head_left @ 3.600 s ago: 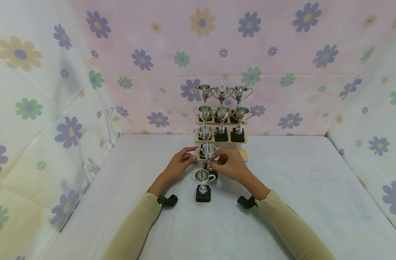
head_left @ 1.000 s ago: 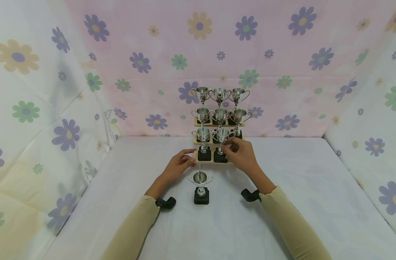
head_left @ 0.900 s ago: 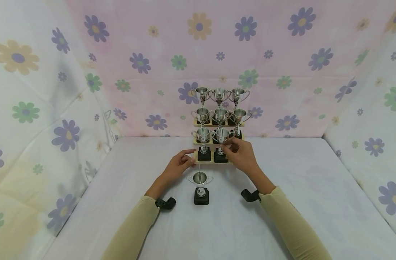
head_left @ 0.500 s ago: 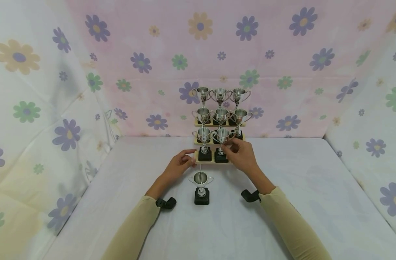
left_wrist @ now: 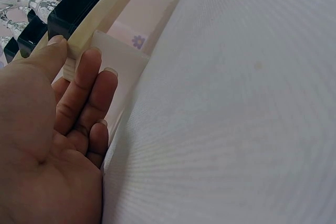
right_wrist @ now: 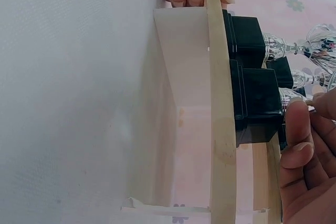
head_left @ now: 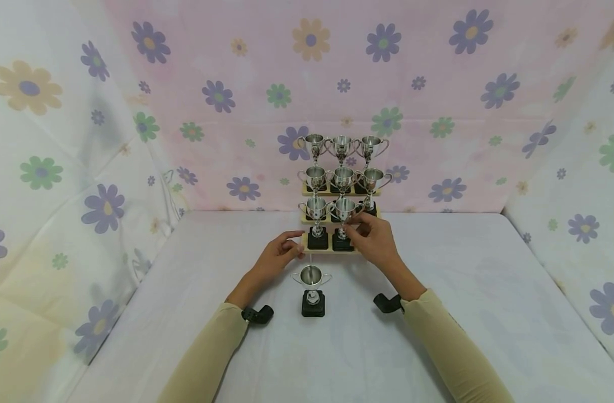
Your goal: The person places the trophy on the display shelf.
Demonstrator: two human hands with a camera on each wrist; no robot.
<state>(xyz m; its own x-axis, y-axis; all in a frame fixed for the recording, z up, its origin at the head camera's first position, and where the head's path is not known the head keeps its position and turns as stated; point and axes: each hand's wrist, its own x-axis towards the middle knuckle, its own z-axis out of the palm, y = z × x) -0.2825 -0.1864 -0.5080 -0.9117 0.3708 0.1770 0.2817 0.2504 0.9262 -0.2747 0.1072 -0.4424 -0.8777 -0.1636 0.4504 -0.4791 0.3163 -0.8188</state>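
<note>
My right hand (head_left: 376,240) pinches the stem of a small silver two-handled trophy cup (head_left: 345,210). Its black base (right_wrist: 260,98) sits on the lowest wooden shelf (right_wrist: 223,129) of a tiered stand, beside another trophy (head_left: 317,239) at the shelf's left end. At that same end, my left hand (head_left: 276,254) grips the shelf's corner. In the left wrist view its thumb (left_wrist: 51,56) lies on top by a black base, with the other fingers bent below. One more trophy (head_left: 313,305) stands upright on the white tabletop in front of the stand.
Several more trophies fill the upper tiers (head_left: 341,146) behind, their handles close together. The lowest shelf's right end is hidden behind my right hand. White table cloth (head_left: 463,280) spreads around the stand, and a flowered pink backdrop (head_left: 226,129) rises at the back.
Earlier, the right hand held the trophy in front of the lowest shelf; it has moved back and right onto the shelf's middle. Over the last second, both hands stay put.
</note>
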